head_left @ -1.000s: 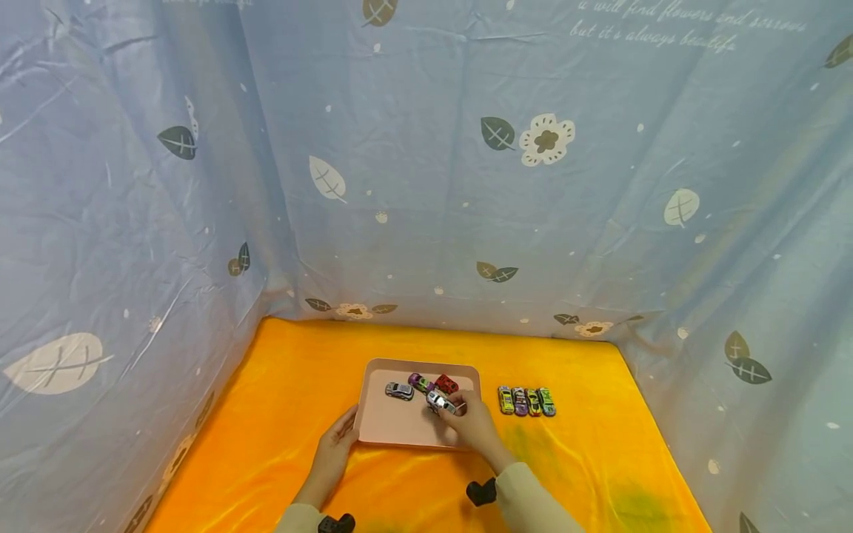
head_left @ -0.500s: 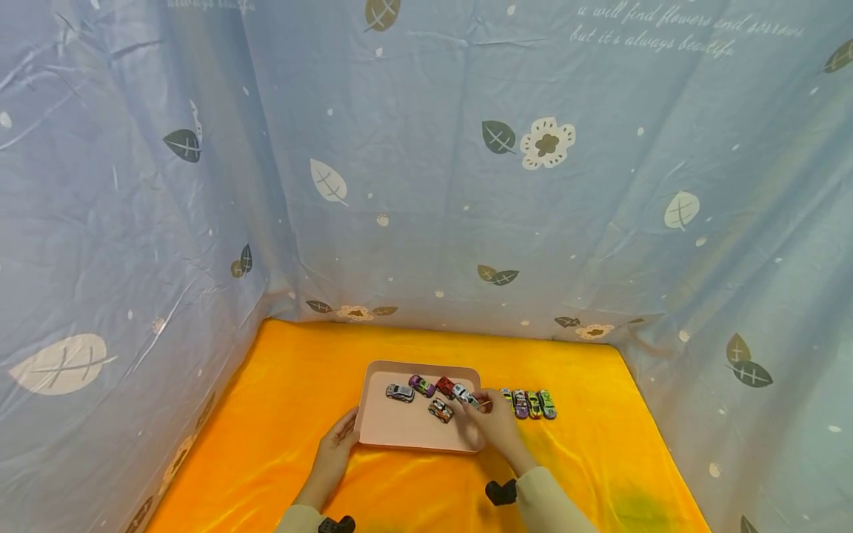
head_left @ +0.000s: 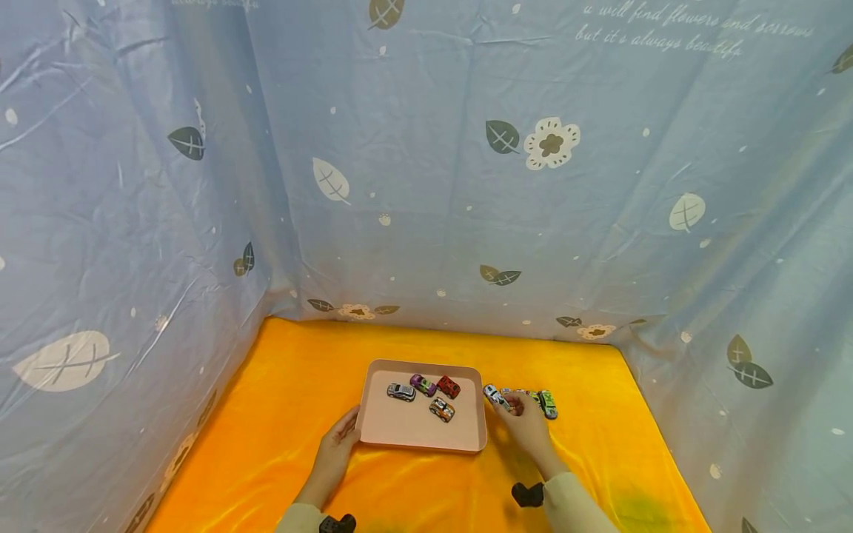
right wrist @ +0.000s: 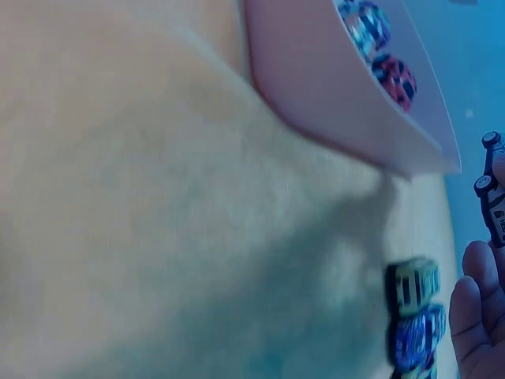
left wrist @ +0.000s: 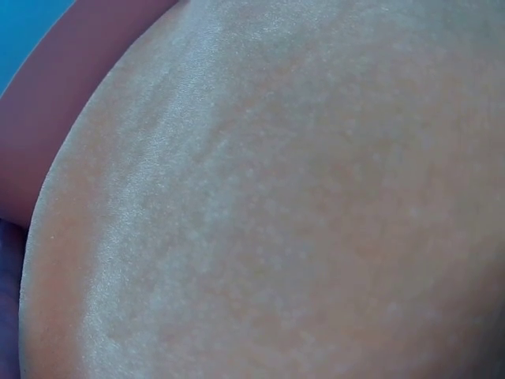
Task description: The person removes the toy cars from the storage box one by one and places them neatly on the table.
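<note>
My right hand [head_left: 529, 429] pinches a white toy car [head_left: 496, 397] in the head view, just beyond the right rim of the pink tray [head_left: 426, 446]. In the right wrist view the toy car [right wrist: 491, 189] is above the cloth, its wheels showing. My left hand [head_left: 335, 450] holds the tray's left side near its front corner. Inside the tray are a silver car [head_left: 401, 392], a purple and green car [head_left: 423, 385], a red car [head_left: 449, 386] and an orange and white car [head_left: 442, 409]. The palm [left wrist: 276, 197] fills most of the left wrist view.
Right of the tray a row of toy cars stands side by side, partly behind my right hand; the green car [head_left: 548, 404] ends it. Yellow cloth [head_left: 300, 355] covers the table. A blue patterned curtain [head_left: 413, 185] encloses the back and sides.
My right hand let go of the orange and white car in the tray, took the white car and carried it right, out over the rim. My left hand stayed at the tray.
</note>
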Motion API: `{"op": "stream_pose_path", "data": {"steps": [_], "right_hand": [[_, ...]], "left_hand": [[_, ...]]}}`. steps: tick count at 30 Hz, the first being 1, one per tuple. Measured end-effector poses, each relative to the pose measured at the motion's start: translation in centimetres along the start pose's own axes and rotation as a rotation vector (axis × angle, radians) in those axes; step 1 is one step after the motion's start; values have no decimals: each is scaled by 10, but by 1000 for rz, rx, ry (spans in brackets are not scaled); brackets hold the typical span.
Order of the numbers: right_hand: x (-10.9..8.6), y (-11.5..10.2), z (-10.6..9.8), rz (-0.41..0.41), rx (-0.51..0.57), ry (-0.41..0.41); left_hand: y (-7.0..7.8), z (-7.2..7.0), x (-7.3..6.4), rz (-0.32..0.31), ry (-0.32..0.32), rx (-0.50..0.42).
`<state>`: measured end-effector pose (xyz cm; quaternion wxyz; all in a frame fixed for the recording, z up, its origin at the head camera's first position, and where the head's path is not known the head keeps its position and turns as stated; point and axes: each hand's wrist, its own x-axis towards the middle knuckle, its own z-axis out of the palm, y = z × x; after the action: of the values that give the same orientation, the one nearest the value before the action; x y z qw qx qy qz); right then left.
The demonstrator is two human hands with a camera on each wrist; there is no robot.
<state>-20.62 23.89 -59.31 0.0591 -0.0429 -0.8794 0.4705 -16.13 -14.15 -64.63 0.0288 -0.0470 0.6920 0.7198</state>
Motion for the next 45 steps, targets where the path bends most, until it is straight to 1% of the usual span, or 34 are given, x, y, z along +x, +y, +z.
{"op": "stream_pose_path", "data": {"steps": [2, 8, 13, 16, 20, 25, 29, 35, 37, 45], "right_hand": [[1, 4, -5, 14, -2, 6], [4, 16, -21, 98, 3, -6], [4, 26, -36, 152, -6, -11], [3, 32, -44, 190, 4, 4], [2, 41, -51, 226, 13, 66], [2, 52, -57, 258, -11, 142], [2, 57, -61, 261, -26, 177], [1, 65, -67, 250, -35, 238], [0, 68, -68, 250, -35, 243], [-5, 79, -71, 295, -34, 297]], "left_hand": [[0, 0, 0, -5, 8, -5], [0, 0, 1, 6, 25, -3], [0, 1, 1, 5, 25, -16], [0, 1, 1, 1, 19, -24], [0, 0, 1, -5, 10, -29], [1, 1, 1, -3, 11, -35], [0, 1, 2, -6, 18, -46], [-2, 0, 1, -2, 5, -39], [-2, -1, 1, -5, 2, -40], [-2, -1, 0, -13, -14, -68]]}}
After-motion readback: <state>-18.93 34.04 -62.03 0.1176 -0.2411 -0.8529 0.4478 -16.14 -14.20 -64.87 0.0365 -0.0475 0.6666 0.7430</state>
